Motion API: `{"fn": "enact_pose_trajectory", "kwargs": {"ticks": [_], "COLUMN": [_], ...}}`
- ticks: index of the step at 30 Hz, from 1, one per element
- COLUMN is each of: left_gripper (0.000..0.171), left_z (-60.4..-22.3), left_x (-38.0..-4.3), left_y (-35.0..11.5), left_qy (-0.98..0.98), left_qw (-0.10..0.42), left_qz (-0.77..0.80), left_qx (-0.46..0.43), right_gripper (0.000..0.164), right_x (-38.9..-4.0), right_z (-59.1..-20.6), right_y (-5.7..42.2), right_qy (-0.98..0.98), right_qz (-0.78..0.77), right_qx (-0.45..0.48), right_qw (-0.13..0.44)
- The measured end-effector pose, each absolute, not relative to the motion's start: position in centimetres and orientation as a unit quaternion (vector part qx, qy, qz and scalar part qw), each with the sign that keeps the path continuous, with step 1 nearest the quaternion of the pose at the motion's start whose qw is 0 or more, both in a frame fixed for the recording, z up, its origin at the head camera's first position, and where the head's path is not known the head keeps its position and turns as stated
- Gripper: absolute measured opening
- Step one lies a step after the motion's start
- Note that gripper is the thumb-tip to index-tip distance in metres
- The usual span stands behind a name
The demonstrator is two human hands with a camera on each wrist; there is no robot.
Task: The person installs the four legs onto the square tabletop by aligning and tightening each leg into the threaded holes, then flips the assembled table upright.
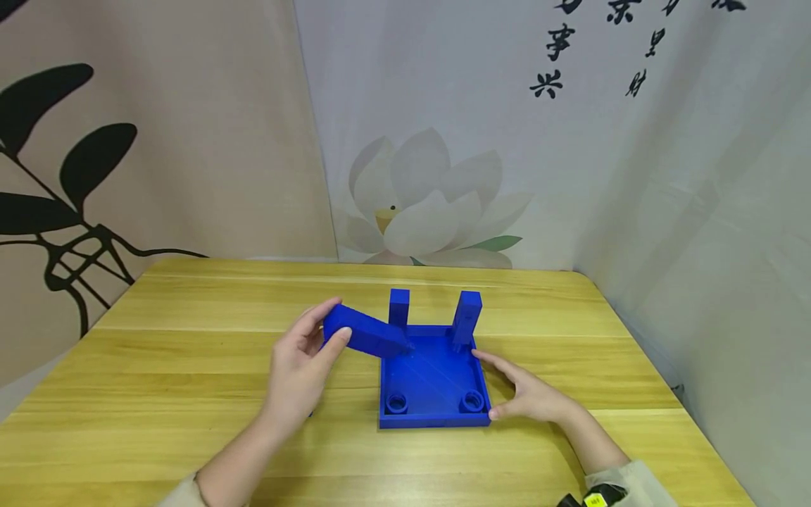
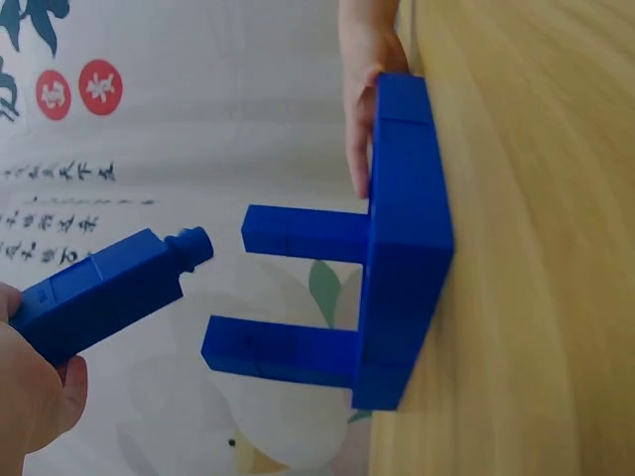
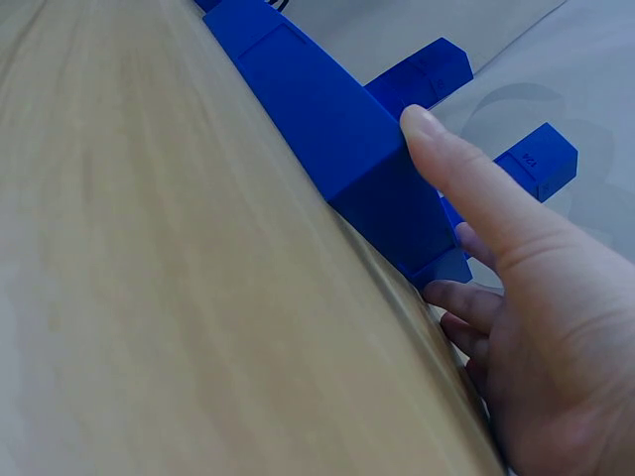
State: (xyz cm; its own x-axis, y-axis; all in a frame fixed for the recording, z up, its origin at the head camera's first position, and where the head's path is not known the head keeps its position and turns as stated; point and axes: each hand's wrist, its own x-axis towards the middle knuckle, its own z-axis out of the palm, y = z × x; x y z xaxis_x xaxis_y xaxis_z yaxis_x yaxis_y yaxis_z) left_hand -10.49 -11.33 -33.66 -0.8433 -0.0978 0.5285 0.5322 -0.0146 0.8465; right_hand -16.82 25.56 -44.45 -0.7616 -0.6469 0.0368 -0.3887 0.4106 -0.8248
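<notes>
My left hand pinches a blue square leg by one end, thumb on the near side. The leg's free end carries a narrower round plug, seen in the left wrist view, and is held above the left side of a blue square tabletop. That piece lies with its rimmed inner side up. Two legs stand upright in its far corners, and round sockets show in both near corners. My right hand touches its right edge, thumb at the near corner and fingers spread farther along the side.
The blue pieces are on a wooden table. A small bit of blue peeks out beside the left wrist, mostly hidden. Behind the table hangs a printed cloth backdrop, and another cloth side runs along the right.
</notes>
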Motion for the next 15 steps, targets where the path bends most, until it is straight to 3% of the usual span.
{"fn": "enact_pose_trajectory", "kwargs": {"ticks": [15], "left_gripper": [0.039], "left_z": [-32.0], "left_x": [-11.3], "left_y": [-8.6], "left_qy": [-0.633], "left_qw": [0.185], "left_qz": [-0.730], "left_qx": [-0.182], "right_gripper": [0.094], "right_x": [-16.7], "right_z": [-44.2], "right_y": [25.4], "right_qy": [0.831], "right_qz": [-0.443], "right_qx": [-0.302], "right_qw": [0.147]}}
